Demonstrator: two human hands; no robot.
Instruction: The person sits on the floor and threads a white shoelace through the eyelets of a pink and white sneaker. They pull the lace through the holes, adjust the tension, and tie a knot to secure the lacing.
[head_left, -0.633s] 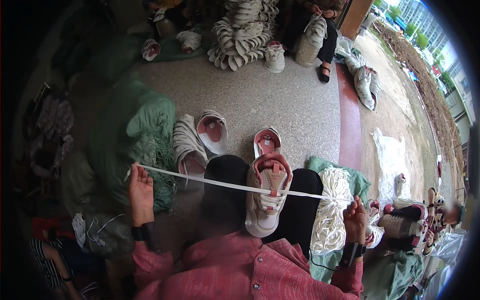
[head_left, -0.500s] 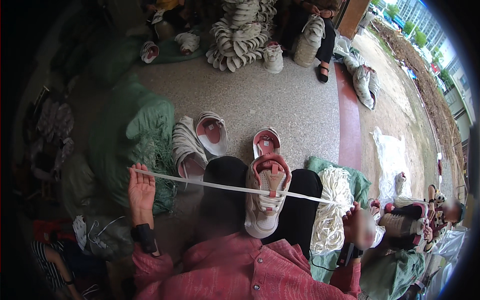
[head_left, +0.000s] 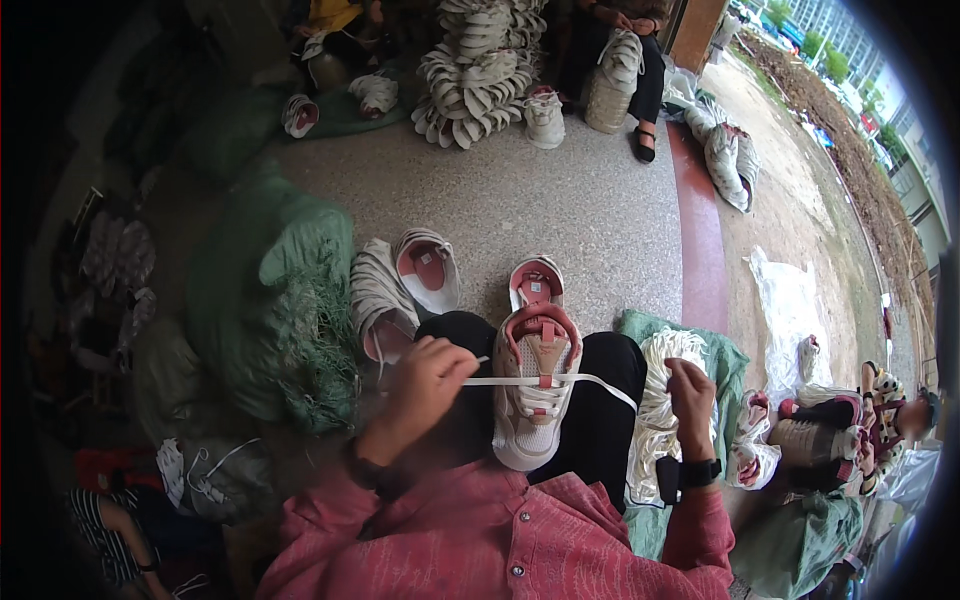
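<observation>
A beige and white sneaker (head_left: pixel 528 430) with a pink collar rests upright between my knees, toe toward me. One flat white shoelace (head_left: pixel 590 380) passes across it under the lace loop. My left hand (head_left: pixel 425 392), left of the sneaker, is closed on the lace's left part; a short end pokes out above the fingers. The lace's right part droops in a curve over my right thigh. Above a bundle of white laces (head_left: pixel 668 352), my right hand (head_left: pixel 692 400) has its fingertips pinched together; whatever they hold is too small to make out.
Another pink-lined shoe (head_left: pixel 536 282) lies just beyond the sneaker. Nested shoe uppers (head_left: pixel 378 290) lie at the left beside a green sack (head_left: pixel 275 290). A tall pile of shoes (head_left: pixel 475 80) stands at the back. Several other people sit around with shoes.
My left hand has come in from the far left to beside the sneaker, going from outspread to closed. My right hand has moved up. The lace, stretched wide before, now droops at the right.
</observation>
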